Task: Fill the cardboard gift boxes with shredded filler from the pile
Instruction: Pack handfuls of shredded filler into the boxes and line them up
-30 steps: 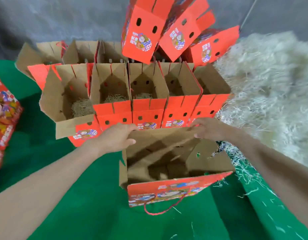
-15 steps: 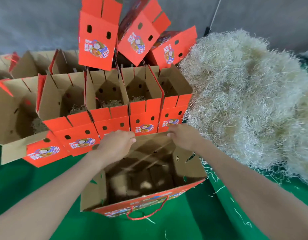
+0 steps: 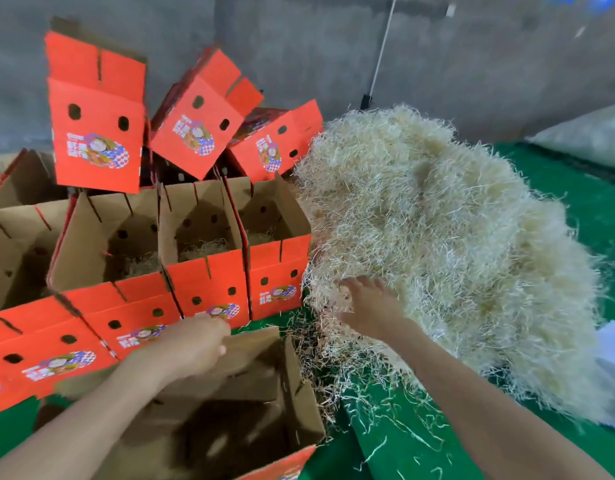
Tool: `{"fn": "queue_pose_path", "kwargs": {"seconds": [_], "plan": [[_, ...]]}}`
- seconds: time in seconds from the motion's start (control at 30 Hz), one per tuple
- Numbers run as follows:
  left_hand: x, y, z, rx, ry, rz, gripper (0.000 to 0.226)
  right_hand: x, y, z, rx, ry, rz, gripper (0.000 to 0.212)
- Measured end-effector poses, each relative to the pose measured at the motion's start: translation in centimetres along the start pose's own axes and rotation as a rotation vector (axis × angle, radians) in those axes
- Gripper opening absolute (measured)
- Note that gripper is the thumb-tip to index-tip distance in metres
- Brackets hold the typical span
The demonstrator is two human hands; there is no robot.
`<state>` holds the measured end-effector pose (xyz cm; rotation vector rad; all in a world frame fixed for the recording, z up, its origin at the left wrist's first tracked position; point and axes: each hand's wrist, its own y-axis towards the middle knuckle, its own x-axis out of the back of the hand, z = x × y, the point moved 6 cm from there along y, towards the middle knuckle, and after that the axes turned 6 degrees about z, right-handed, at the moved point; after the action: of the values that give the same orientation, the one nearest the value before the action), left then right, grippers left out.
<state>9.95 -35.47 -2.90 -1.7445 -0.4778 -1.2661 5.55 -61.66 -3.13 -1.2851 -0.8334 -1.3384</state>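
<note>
An open cardboard gift box [image 3: 288,393], brown inside and red outside, stands on the green mat just in front of me; no filler shows inside it. My left hand [image 3: 192,344] holds its far flap, fingers curled over the edge. To the right rises the big pale pile of shredded filler [image 3: 437,237]. My right hand [image 3: 368,306] reaches into the pile's lower left side with its fingers spread among the strands. Behind the near box stands a row of open red boxes [image 3: 205,289] with some filler [image 3: 202,245] in their bottoms.
More red boxes [image 3: 95,133] lean stacked on top of the rows at the back left. Loose strands litter the green mat [image 3: 403,445]. A grey wall [image 3: 299,46] closes the back, with a white sack [image 3: 593,136] at far right.
My right hand has let go of the near box's flap and moved right into the filler pile. My left hand stays on the flap. My view has swung to the right.
</note>
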Motion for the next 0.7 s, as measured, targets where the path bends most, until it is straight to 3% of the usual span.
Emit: {"fn": "queue_pose_path", "kwargs": {"seconds": [0.1, 0.2, 0.3, 0.43, 0.57, 0.63, 0.7], "plan": [[2.0, 1.2, -4.0, -0.127, -0.215, -0.053, 0.021, -1.7, 0.9, -7.4, -0.184, -0.158, 0.181, 0.114], [3.8, 3.3, -9.0, -0.235, -0.431, -0.13, 0.024, -4.7, 1.0, -10.8, -0.206, -0.221, 0.259, 0.129], [4.8, 5.6, -12.8, -0.279, -0.619, -0.17, 0.027, -5.5, 1.5, -12.1, -0.197, -0.143, 0.162, 0.111], [5.7, 8.0, -15.7, -0.24, -1.062, -0.153, 0.061, -0.9, 2.5, -13.2, -0.247, 0.453, -0.109, 0.065], [5.0, 9.3, -19.4, -0.208, -1.561, 0.159, 0.122, 5.1, 1.7, -13.0, -0.245, 1.087, -0.411, 0.068], [4.6, 9.8, -21.2, -0.192, -1.676, 0.279, 0.124, 6.7, 0.9, -12.3, -0.2, 1.291, -0.474, 0.066], [4.9, 10.8, -22.5, -0.121, -1.83, 0.379, 0.121, 8.2, 0.3, -10.1, -0.082, 1.268, -0.462, 0.054]]}}
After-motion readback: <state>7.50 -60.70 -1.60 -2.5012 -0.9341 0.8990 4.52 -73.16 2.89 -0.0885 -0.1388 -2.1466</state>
